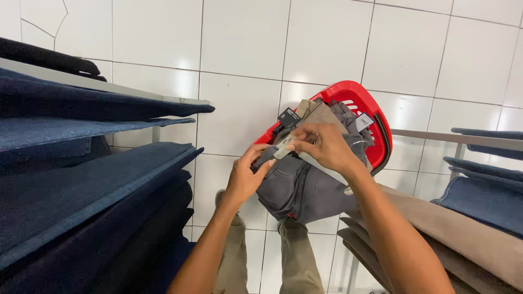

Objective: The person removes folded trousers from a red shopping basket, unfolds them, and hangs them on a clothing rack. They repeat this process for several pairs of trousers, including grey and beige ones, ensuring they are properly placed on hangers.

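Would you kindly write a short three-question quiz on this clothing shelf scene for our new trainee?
1. True or false: the red basket hangs against grey trousers.
2. Which hand pinches the pale tag? A) left hand B) right hand
3. Fill in: the stacks on the left shelves are dark ____.

Key: 1 true; 2 B; 3 blue.

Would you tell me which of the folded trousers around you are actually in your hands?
The grey pair hanging from the red basket; left hand and right hand grip it, unlike the shelved blue and tan stacks.
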